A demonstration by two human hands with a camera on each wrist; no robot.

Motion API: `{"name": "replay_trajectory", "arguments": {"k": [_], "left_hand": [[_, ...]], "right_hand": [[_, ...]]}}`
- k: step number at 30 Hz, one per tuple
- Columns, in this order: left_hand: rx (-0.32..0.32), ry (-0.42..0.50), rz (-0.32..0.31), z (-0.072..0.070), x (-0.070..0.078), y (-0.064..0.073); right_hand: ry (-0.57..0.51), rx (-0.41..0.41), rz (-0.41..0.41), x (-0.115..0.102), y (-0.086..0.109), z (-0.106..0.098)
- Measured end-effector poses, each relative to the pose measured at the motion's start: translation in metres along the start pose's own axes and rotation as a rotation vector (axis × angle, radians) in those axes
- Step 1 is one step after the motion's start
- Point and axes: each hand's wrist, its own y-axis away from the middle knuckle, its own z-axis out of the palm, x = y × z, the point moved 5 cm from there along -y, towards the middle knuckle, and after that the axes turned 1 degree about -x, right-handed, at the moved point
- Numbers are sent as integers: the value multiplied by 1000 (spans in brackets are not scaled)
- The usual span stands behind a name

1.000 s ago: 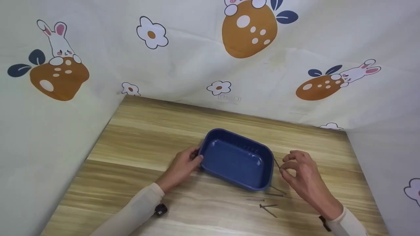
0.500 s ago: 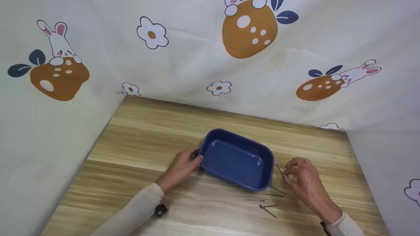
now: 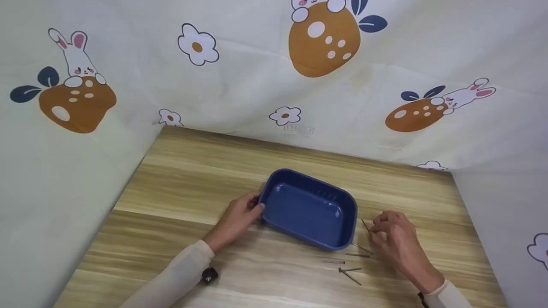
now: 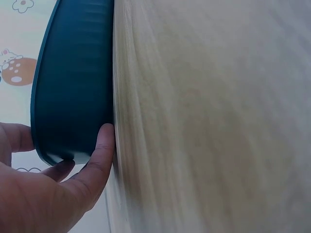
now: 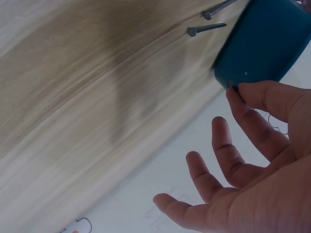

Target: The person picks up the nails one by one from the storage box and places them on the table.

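A blue plastic bin [image 3: 306,214] sits on the wooden table, its inside bare. My left hand [image 3: 235,219] grips its left end, thumb on the near side and fingers round the far side; the left wrist view shows the bin's wall [image 4: 73,82] against these fingers. Just off the bin's right end, my right hand [image 3: 398,237] pinches a thin nail [image 3: 365,225] between thumb and index finger. Its round head [image 5: 230,84] shows at the fingertips in the right wrist view, where the other fingers are spread. Most of that nail is hidden there.
Several loose nails lie near the bin's right front corner, among them one nail [image 3: 363,248] beside the bin, another nail [image 3: 333,261] and a crossing pair [image 3: 350,276]. Patterned cloth walls [image 3: 239,85] enclose the table [image 3: 205,162] at the back and sides.
My right hand has moved slightly toward me and away from the bin, with the nail still pinched. The left hand and the bin have stayed in place.
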Motion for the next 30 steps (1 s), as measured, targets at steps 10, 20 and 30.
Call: {"name": "replay_trajectory", "arguments": {"k": [10, 20, 30], "left_hand": [[-4, -56, -7, 0, 1, 0], [11, -30, -13, 0, -1, 0], [10, -18, -21, -1, 0, 0]], "right_hand": [[179, 10, -16, 8, 7, 10], [262, 81, -159, 2, 9, 24], [268, 78, -179, 1, 9, 29]]}}
